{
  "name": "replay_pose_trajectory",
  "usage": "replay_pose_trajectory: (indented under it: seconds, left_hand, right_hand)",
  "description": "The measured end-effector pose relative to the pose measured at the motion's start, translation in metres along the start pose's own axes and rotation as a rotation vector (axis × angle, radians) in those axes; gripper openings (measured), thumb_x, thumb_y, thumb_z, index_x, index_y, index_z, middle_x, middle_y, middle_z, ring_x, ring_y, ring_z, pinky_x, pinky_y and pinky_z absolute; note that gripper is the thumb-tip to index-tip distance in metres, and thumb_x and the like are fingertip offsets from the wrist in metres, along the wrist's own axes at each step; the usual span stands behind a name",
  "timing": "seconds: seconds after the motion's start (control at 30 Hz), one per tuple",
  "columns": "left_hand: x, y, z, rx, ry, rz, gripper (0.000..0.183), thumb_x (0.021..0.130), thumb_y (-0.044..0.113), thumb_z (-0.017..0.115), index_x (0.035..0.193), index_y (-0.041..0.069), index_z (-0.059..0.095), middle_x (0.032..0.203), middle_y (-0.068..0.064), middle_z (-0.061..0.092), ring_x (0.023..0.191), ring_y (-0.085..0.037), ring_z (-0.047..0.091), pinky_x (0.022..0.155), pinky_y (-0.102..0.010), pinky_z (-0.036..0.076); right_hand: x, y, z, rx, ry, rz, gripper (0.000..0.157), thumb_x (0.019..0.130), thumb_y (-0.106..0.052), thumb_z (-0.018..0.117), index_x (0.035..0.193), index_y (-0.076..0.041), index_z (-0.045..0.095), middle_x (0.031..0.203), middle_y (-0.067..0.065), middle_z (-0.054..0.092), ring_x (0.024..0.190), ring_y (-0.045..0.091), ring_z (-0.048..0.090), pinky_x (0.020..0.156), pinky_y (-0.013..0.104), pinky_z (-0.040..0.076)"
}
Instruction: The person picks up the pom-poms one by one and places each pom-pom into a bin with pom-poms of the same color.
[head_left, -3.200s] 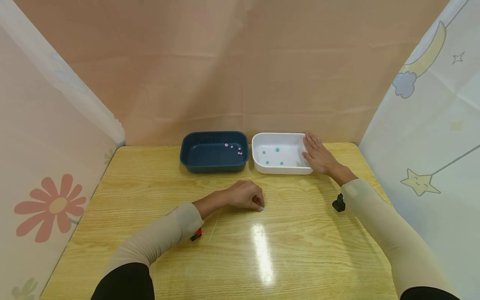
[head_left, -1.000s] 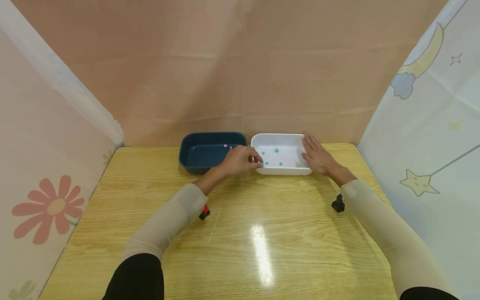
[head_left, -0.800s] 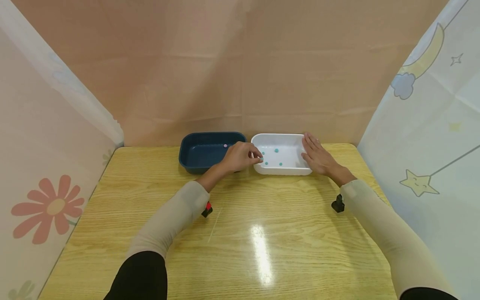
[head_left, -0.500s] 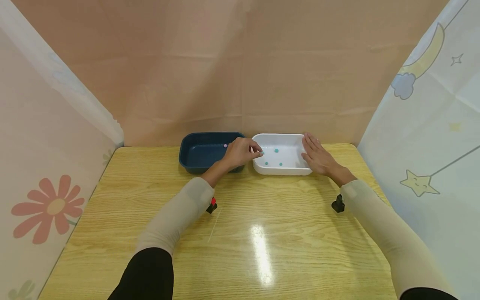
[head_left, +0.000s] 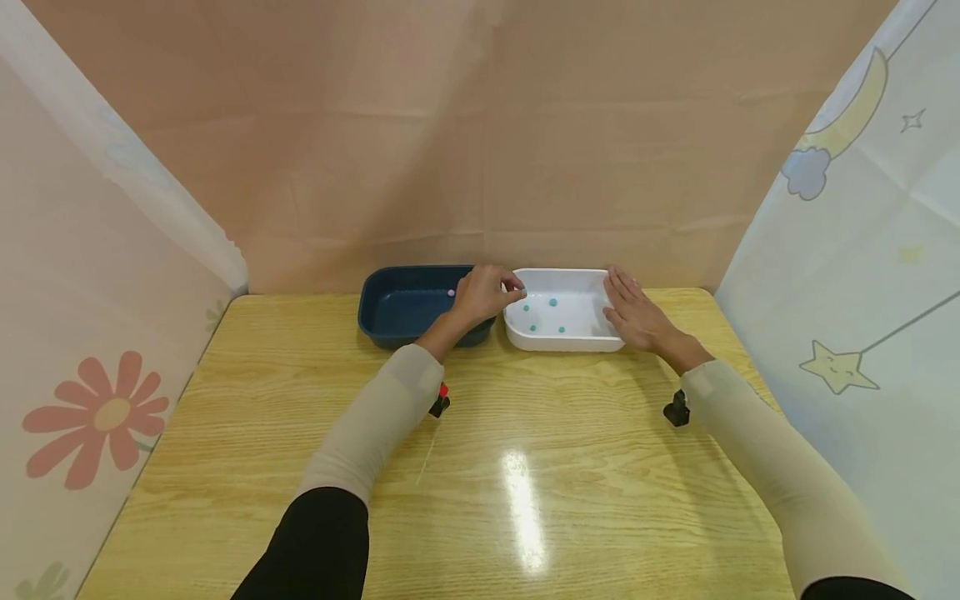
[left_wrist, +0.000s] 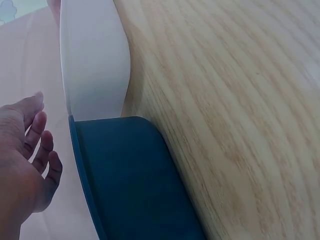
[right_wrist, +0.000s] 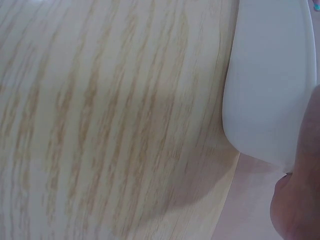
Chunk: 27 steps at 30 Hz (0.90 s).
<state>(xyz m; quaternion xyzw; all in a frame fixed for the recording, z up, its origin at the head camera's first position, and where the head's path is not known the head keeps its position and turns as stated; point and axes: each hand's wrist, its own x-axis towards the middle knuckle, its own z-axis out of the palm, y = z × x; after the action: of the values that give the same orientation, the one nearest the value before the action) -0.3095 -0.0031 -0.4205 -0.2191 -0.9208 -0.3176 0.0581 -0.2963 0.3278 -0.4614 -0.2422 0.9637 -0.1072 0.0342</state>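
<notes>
My left hand [head_left: 482, 296] is over the gap between the navy tray [head_left: 405, 340] and the white tray [head_left: 562, 342]. Its thumb and fingertips pinch a small teal bead [right_wrist: 316, 7], whose colour shows at the top corner of the right wrist view. Inside the white tray lie several teal beads [head_left: 552, 302]. One pink bead [head_left: 451, 293] shows in the navy tray, and the left hand covers that tray's right part. My right hand [head_left: 637, 318] rests on the white tray's right end, fingers extended along the rim.
Both trays stand side by side at the back of the wooden table [head_left: 480, 483], against a tan backdrop [head_left: 480, 150]. Patterned white panels rise at left and right. A black wrist device [head_left: 677, 410] hangs under the right sleeve, a red and black one [head_left: 440, 400] under the left.
From the middle of the table, my left hand has carried its bead back to the white tray's left end, then further toward the rear. The right hand has stayed put.
</notes>
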Motion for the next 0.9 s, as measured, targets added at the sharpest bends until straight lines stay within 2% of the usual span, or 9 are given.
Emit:
replay_pose_trajectory:
  seconds: [0.17, 0.57, 0.9]
  left_hand:
    - [0.006, 0.001, 0.003, 0.039, 0.005, -0.034, 0.013, 0.086, 0.036, 0.075, 0.094, 0.027, 0.080, 0.076, 0.015, 0.062, 0.064, -0.009, 0.053, 0.051, -0.029, 0.042]
    - [0.015, 0.004, 0.008, 0.063, -0.024, -0.160, 0.015, 0.086, 0.036, 0.075, 0.097, 0.026, 0.080, 0.079, 0.011, 0.064, 0.073, -0.009, 0.055, 0.063, -0.029, 0.044]
    - [0.017, -0.006, 0.008, 0.072, 0.009, -0.177, 0.018, 0.086, 0.036, 0.075, 0.100, 0.025, 0.079, 0.079, 0.011, 0.064, 0.074, -0.009, 0.056, 0.066, -0.031, 0.046]
  right_hand:
    - [0.000, -0.001, 0.000, 0.001, 0.002, -0.003, 0.064, 0.107, -0.026, 0.030, 0.153, 0.008, 0.003, 0.162, 0.022, -0.007, 0.149, 0.038, -0.007, 0.121, 0.050, -0.003]
    - [0.000, -0.003, -0.001, 0.009, 0.000, -0.012, 0.063, 0.106, -0.024, 0.032, 0.153, 0.008, 0.004, 0.162, 0.022, -0.007, 0.150, 0.037, -0.007, 0.120, 0.051, -0.002]
    - [0.007, -0.006, 0.000, 0.000, 0.005, -0.023, 0.063, 0.107, -0.026, 0.030, 0.153, 0.008, 0.004, 0.162, 0.022, -0.007, 0.150, 0.038, -0.006, 0.121, 0.050, -0.001]
